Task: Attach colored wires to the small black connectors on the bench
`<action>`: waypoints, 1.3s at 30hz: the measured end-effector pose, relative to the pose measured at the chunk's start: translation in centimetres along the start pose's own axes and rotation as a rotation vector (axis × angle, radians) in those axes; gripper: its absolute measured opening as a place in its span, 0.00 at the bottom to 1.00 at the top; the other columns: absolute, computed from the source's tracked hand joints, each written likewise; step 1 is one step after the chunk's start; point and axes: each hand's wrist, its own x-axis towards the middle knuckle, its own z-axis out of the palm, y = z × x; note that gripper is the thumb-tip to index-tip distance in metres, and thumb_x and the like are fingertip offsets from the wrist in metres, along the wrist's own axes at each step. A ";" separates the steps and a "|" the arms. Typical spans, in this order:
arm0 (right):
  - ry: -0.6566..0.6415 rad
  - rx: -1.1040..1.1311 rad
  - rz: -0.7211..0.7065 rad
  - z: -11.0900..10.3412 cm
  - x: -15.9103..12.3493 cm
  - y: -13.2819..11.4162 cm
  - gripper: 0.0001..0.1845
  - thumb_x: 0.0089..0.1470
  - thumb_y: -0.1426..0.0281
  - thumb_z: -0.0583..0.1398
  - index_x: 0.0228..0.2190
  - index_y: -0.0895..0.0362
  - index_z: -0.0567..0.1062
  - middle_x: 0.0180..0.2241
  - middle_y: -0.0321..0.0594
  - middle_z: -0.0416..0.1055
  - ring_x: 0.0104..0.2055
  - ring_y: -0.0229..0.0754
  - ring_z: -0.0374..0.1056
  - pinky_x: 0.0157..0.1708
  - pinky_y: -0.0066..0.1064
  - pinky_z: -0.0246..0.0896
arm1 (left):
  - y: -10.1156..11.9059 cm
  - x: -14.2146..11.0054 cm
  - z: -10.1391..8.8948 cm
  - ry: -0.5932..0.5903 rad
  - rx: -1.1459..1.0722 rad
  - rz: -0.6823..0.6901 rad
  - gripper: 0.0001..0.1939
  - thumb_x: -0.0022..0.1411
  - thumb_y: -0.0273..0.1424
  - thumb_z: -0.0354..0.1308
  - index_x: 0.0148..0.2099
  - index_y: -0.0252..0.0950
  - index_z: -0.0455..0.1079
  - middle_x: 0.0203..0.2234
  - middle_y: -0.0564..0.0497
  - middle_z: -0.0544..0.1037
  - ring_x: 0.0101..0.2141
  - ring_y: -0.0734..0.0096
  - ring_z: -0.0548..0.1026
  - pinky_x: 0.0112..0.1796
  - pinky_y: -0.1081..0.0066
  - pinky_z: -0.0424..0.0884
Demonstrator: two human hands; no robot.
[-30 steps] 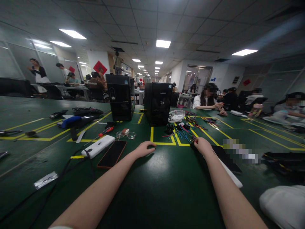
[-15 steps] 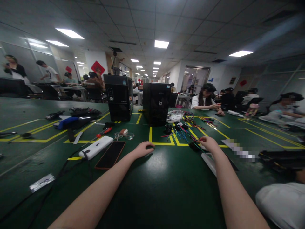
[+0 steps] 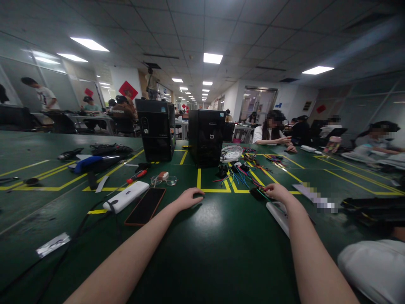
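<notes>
My left hand [image 3: 189, 197] rests on the green table [image 3: 202, 261] with its fingers loosely apart and nothing in them. To its left lie a phone [image 3: 145, 207] with a dark screen and a white power strip [image 3: 126, 197]. The fingers of my right hand [image 3: 279, 193] are pinched on thin coloured wires; the exact grip is partly hidden. Those wires run toward a tangle of coloured wires [image 3: 242, 175] with black ends. Beside the right fingertips is a small black piece [image 3: 258, 194]. Partly under the right forearm lies a long white object [image 3: 278, 217].
Two black computer towers [image 3: 206, 137] stand at the back. Beyond the wires is a white basket [image 3: 231, 153]. Glasses [image 3: 167, 180], a red-handled screwdriver [image 3: 136, 176] and a blue-black tool [image 3: 95, 164] lie to the left. A person [image 3: 271, 131] sits across the table at right.
My right hand has shifted slightly to the right, pulling the wires along and bringing the small black piece into sight. The left hand stays in place. The view has turned slightly.
</notes>
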 end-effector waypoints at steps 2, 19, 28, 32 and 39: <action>0.014 0.033 -0.019 0.3 0.1 0.2 0.14 0.42 0.74 0.57 0.34 0.59 0.77 0.24 0.39 0.71 0.24 0.35 0.64 0.22 0.24 0.51 | -0.1 0.1 0.1 0.000 0.000 0.003 0.14 0.56 0.35 0.54 0.44 0.37 0.71 0.42 0.48 0.74 0.44 0.64 0.70 0.48 0.68 0.63; 0.041 0.064 -0.104 1.8 1.3 0.2 0.15 0.41 0.73 0.57 0.35 0.60 0.76 0.28 0.40 0.72 0.28 0.37 0.66 0.25 0.23 0.53 | 0.1 0.0 0.0 0.011 0.000 0.007 0.14 0.56 0.35 0.54 0.44 0.36 0.71 0.41 0.48 0.74 0.43 0.65 0.70 0.47 0.68 0.63; 0.048 0.120 -0.070 1.9 1.5 0.9 0.15 0.42 0.72 0.57 0.36 0.59 0.75 0.29 0.40 0.72 0.28 0.36 0.66 0.24 0.23 0.53 | 0.1 0.0 0.0 -0.010 -0.010 -0.004 0.15 0.56 0.36 0.54 0.44 0.37 0.71 0.42 0.48 0.73 0.44 0.64 0.69 0.48 0.67 0.63; 0.045 0.112 -0.063 1.5 1.2 0.6 0.15 0.43 0.72 0.57 0.36 0.59 0.75 0.30 0.40 0.72 0.28 0.36 0.65 0.24 0.23 0.53 | 0.2 -0.1 -0.1 -0.010 -0.009 -0.005 0.15 0.56 0.36 0.54 0.44 0.37 0.71 0.42 0.48 0.73 0.44 0.64 0.69 0.48 0.67 0.63; 0.053 0.086 -0.057 1.5 1.0 0.4 0.16 0.43 0.73 0.56 0.37 0.60 0.75 0.30 0.41 0.72 0.29 0.37 0.66 0.25 0.24 0.54 | 0.2 0.0 0.0 -0.011 -0.011 -0.004 0.14 0.56 0.35 0.54 0.44 0.37 0.71 0.43 0.48 0.73 0.44 0.64 0.69 0.48 0.67 0.63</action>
